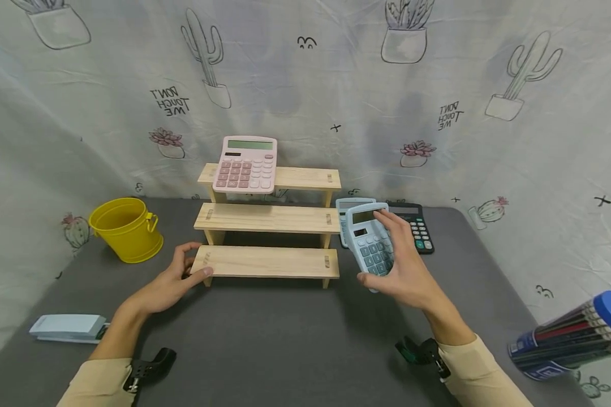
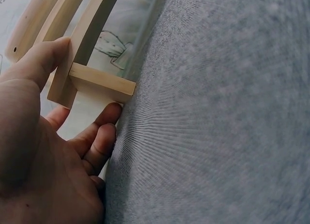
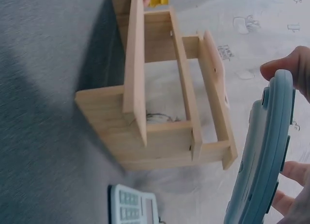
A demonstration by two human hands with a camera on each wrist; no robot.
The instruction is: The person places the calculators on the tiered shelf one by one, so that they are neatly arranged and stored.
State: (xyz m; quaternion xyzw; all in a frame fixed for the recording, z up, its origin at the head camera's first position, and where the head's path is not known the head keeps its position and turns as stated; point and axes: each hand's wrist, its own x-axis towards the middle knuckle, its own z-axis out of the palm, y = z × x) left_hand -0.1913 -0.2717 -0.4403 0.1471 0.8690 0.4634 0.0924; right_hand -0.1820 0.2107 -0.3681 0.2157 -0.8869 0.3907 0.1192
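Note:
A three-step wooden display rack (image 1: 265, 261) stands in the middle of the table. My left hand (image 1: 165, 285) holds the left end of its lowest step, the thumb on the board and the fingers curled at its side and beneath. Pale wood and that thumb show close up in the left wrist view. To the right of the rack, my right hand (image 1: 406, 268) grips a light blue calculator (image 1: 369, 251) by its edges, held above the table with its keys facing me. A pink calculator (image 1: 245, 165) leans upright on the top step.
Behind the held calculator are another light blue calculator (image 1: 343, 210) and a black calculator (image 1: 421, 229), both partly hidden. A yellow bucket (image 1: 132, 232) stands at left, with a pale blue stapler (image 1: 68, 326) nearer me. A blue-lidded pencil tub (image 1: 565, 342) is at right. Printed cloth (image 1: 305, 102) hangs behind.

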